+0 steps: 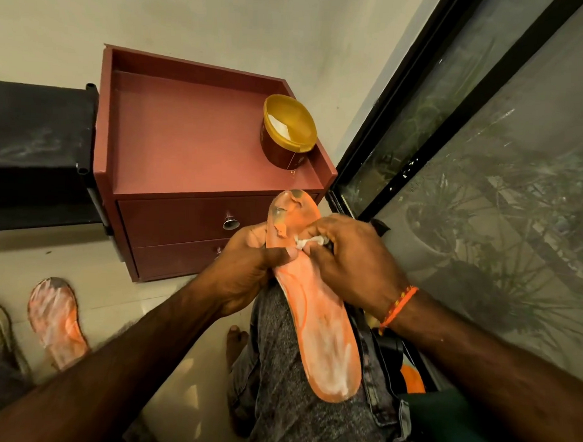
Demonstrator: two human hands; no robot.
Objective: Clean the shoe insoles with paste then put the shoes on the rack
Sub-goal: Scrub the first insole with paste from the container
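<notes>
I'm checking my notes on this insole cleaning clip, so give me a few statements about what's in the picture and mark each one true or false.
1. The left hand grips the orange insole by its edge. True.
2. The right hand is empty. False: its fingers pinch a small white wad against the insole.
3. The yellow tub on the red cabinet is closed. False: it is open, with white paste showing inside.
4. A second insole lies on the floor at the lower left. True.
5. The cabinet drawers are pulled out. False: both are shut.
</notes>
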